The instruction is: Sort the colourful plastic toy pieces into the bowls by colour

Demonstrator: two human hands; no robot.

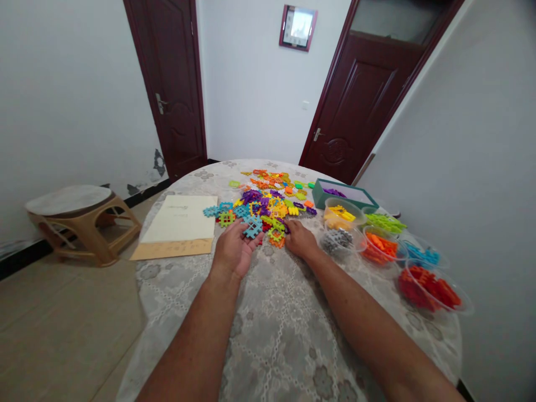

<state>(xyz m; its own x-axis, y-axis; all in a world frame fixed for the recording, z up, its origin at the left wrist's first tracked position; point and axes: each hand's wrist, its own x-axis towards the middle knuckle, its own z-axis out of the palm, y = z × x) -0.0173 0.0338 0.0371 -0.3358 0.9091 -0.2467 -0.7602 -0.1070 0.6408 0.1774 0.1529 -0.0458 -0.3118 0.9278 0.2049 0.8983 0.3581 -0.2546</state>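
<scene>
A mixed pile of interlocking plastic building pieces lies in front of me on the table. My left hand is palm up at the pile's near left side, its thumb and fingers around a light blue building piece. Beside that hand lies a green building piece. My right hand is at the near right edge of the pile with fingers curled inward. Its fingertips touch the pile by a purple piece, and what they pinch is hidden. Yellow-green pieces lie between the two hands.
Clear tubs of sorted pieces stand on the right: yellow, grey, orange, blue, red and green. Behind them is a green box with purple pieces. Left lies a paper folder; a stool stands beyond.
</scene>
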